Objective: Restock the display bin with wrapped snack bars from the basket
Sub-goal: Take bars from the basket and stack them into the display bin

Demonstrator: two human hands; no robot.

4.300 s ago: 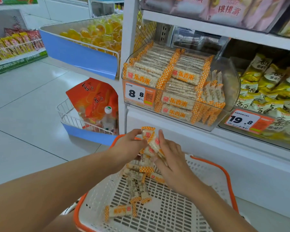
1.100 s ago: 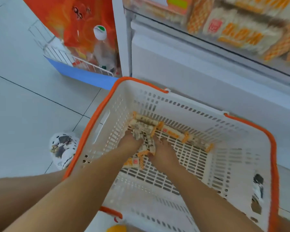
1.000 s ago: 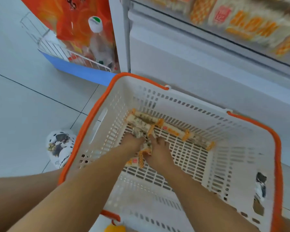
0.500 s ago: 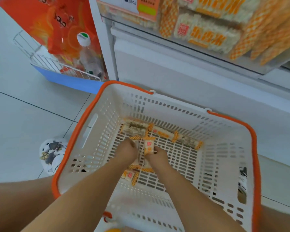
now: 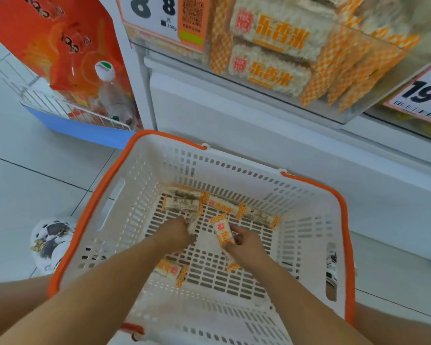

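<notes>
— Two hands in the basket (image 5: 102,202) on the shop floor: our right hand (image 5: 246,245) pinches one wrapped snack bar (image 5: 224,232) between thumb and curled fingers, orange-checked end tilted up. Our left hand (image 5: 177,232) is curled over another bar (image 5: 192,224), though we cannot tell how firm that hold is.

— And the rest of the stock?

— A handful: a row of bars (image 5: 224,205) lies along the far side of the basket floor, one loose bar (image 5: 171,270) sits near our left forearm. The display bin (image 5: 343,118) hangs above on the shelf, already well filled behind its price tag (image 5: 159,16).

— So how do we do this well?

— We would gather several bars into each hand with labels facing one way, hold them by the body and not the crimped ends — those likely slip — then lift clear of the basket rim and lay them flat on the bin's stacks.
</notes>
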